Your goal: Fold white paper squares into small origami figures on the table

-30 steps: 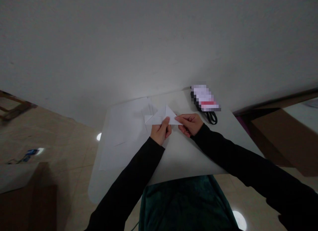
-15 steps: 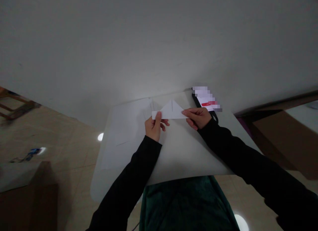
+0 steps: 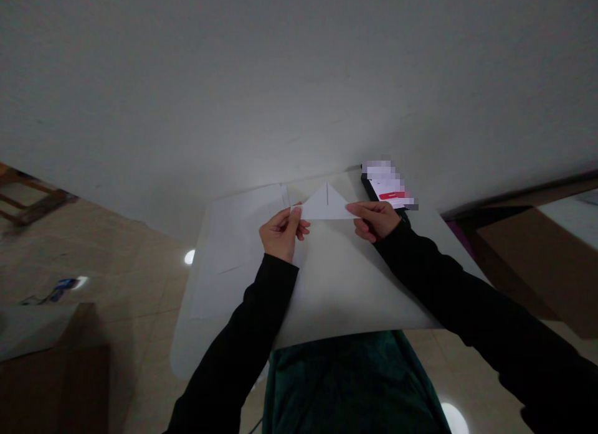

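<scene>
Looking from far away through the head camera, I see the folded white paper (image 3: 322, 210) stretched between my two grips, one at each of its ends. My left grip (image 3: 280, 235) is narrow and pinches the left end, with the thumb lying on top of the paper and some other fingers curled below its near edge. My right grip (image 3: 376, 221) is also narrow, and it holds the right corner between the thumb and the fingers. The middle part of the paper is free of both grips; it has the form of a low triangle, its peak toward the wall (image 3: 299, 91), and a short dark line runs down from this peak. The long straight edge is on the near side. Whether the paper touches the tabletop (image 3: 336, 291), I cannot tell. Larger white sheets (image 3: 228, 253) lie flat on the left part of the tabletop, near the left grip. Just beyond the right grip there is a dark-edged object (image 3: 384, 185), whose upper face is blurred into squares.
</scene>
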A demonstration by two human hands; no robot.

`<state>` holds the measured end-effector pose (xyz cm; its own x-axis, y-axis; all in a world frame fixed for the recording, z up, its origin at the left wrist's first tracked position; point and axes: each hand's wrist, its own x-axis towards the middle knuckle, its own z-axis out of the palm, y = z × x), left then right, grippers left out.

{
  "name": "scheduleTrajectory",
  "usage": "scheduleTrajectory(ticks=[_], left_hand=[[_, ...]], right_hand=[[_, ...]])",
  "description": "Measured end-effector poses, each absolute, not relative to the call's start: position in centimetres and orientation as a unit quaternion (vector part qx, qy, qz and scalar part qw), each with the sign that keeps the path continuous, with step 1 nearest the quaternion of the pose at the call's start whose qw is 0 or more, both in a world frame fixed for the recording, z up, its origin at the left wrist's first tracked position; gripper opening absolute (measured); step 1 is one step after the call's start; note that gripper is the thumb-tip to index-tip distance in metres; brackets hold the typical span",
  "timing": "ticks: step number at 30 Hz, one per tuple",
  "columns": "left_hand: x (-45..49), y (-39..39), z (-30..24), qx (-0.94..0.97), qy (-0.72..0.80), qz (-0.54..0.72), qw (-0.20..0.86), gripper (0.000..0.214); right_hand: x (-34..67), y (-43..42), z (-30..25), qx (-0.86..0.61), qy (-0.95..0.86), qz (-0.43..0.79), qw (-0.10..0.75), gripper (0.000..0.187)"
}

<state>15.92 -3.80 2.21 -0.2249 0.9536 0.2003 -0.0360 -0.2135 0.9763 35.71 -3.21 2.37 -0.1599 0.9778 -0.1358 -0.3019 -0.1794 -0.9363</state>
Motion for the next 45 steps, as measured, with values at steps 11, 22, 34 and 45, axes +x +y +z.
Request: scheduleTrajectory(ticks=[11, 22, 34, 45], left_hand=[[15.6, -3.8, 1.5, 0.529, 0.446, 0.629, 0.355, 0.025], [15.5, -3.7, 2.1, 0.495, 0.495, 0.620, 0.354, 0.025], [14.0, -2.1, 1.3, 0.492, 0.479, 0.554, 0.472, 0.030], [13.2, -2.5, 2.0, 0.572, 0.474, 0.403, 0.534, 0.040]], right_hand=[[35.5, -3.2, 2.5, -0.421, -0.324, 0.702, 0.474, 0.032], [35.6, -3.2, 1.9, -0.438, -0.385, 0.637, 0.504, 0.030], [35.2, -4.6, 3.3, -0.480, -0.570, 0.417, 0.520, 0.025], [34.4, -4.2, 1.8, -0.485, -0.529, 0.447, 0.534, 0.029]])
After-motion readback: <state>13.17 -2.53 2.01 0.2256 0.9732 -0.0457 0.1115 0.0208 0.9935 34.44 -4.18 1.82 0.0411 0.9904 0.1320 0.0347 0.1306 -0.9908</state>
